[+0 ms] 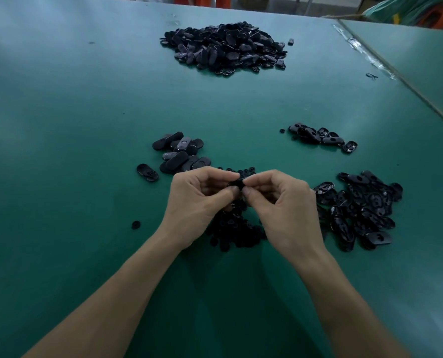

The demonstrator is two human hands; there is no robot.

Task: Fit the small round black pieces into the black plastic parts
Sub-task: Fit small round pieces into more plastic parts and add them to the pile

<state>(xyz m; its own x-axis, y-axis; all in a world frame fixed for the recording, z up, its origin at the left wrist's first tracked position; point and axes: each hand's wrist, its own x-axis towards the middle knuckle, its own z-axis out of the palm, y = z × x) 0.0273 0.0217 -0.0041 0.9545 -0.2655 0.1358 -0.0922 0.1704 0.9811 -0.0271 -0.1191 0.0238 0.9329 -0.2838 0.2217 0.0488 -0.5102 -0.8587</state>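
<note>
Left hand [197,202], right hand [285,205] both pinch one black plastic part [237,182], just above heap of small round pieces [236,231]. Round piece hidden. Likely best: seat square over hole, press evenly with thumbs.

Table [86,125] teal-green; plastic parts [224,46] black, some greyish sheen; round pieces [234,232] black.

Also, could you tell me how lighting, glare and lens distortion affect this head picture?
Head view: soft light leaves pale glare patches on the green table; the wide lens bends its far edge; the black plastic part pinched by left hand and right hand is too dark for detail; the far pile looks sharp.
</note>
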